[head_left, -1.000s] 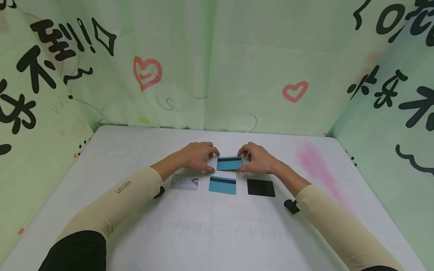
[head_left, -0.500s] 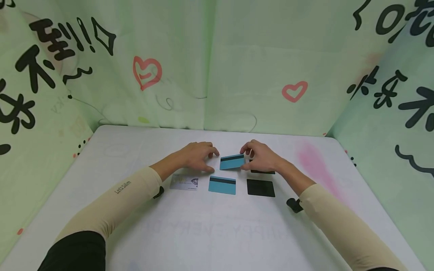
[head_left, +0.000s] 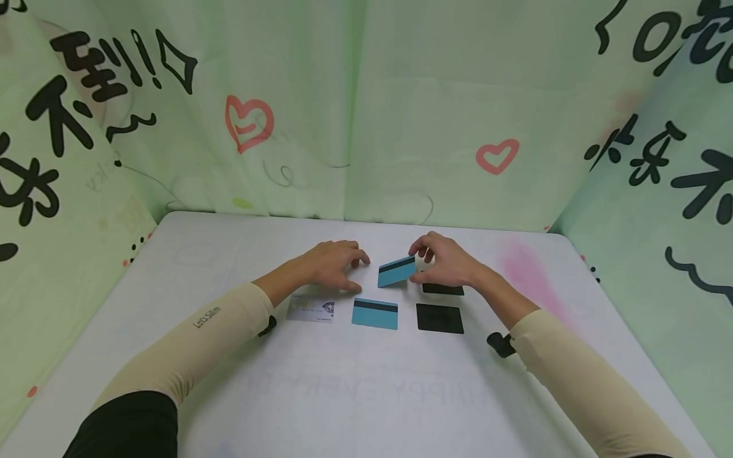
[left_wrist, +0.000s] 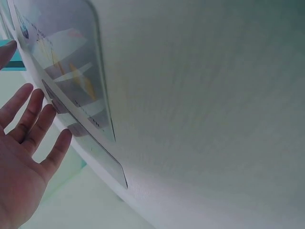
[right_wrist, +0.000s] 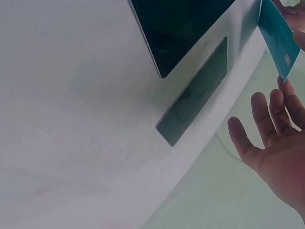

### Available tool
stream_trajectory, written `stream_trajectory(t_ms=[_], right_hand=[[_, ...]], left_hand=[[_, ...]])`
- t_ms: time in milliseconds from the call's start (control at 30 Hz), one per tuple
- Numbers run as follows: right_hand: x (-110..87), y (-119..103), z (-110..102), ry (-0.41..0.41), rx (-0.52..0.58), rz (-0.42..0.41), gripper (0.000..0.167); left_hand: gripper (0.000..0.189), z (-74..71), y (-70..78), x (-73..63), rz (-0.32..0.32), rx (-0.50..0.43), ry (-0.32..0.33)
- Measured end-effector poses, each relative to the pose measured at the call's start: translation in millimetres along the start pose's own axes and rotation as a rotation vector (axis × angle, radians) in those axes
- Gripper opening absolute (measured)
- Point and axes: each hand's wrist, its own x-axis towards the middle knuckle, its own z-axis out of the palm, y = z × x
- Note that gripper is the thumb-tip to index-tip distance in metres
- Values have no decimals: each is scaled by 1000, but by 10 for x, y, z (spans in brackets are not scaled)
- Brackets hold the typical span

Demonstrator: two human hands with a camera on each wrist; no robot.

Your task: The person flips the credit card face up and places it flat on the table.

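Note:
My right hand (head_left: 445,261) pinches a blue bank card (head_left: 395,272) by its right edge, between thumb and fingertip. That card is tilted, its right side higher, with a dark stripe facing me. In the right wrist view its other face shows a small chip. My left hand (head_left: 332,264) holds nothing; its fingers are spread and loosely bent just left of the blue card. In front of the hands lie a second blue striped card (head_left: 375,313), a pale printed card (head_left: 310,308) and a black card (head_left: 439,318). Another black card (head_left: 443,289) is partly hidden by the right hand.
All cards lie on a white cloth-covered table (head_left: 355,394) with a pink smear (head_left: 529,273) at its right. In the left wrist view a further card (left_wrist: 97,148) lies beyond the pale one. Green printed curtains (head_left: 401,127) enclose the back and sides.
My right hand has moved right and slightly up with the blue card, tilting it and drawing it away from the left hand. The rear black card has come into view. The left hand has stayed put.

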Motion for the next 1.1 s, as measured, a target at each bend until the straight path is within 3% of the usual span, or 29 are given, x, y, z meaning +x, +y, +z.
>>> stream_trajectory(t_ms=[1100], right_hand=[[10,-85,-194,25,15,-2,52]], left_hand=[[58,-2,-9,-13,13,-1,8]])
